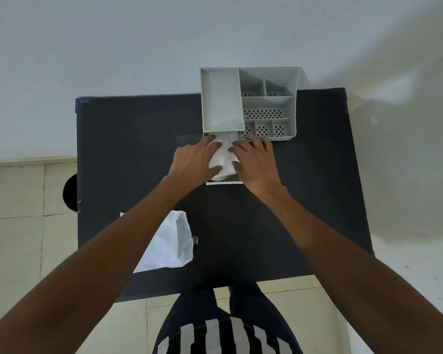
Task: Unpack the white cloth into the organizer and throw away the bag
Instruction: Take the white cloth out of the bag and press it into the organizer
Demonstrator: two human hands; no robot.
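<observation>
A grey organizer (269,103) with several compartments stands at the far edge of the black table. Its drawer (224,182) is pulled out toward me. The white cloth (223,155) lies in that drawer. My left hand (193,163) presses on the cloth's left side and my right hand (256,162) on its right side, fingers spread over it. The empty clear plastic bag (172,245) lies flat on the table near the front left, partly under my left forearm.
The black table (128,149) stands against a pale wall. A dark round object (71,192) shows past the table's left edge above the tiled floor. My legs are at the table's near edge.
</observation>
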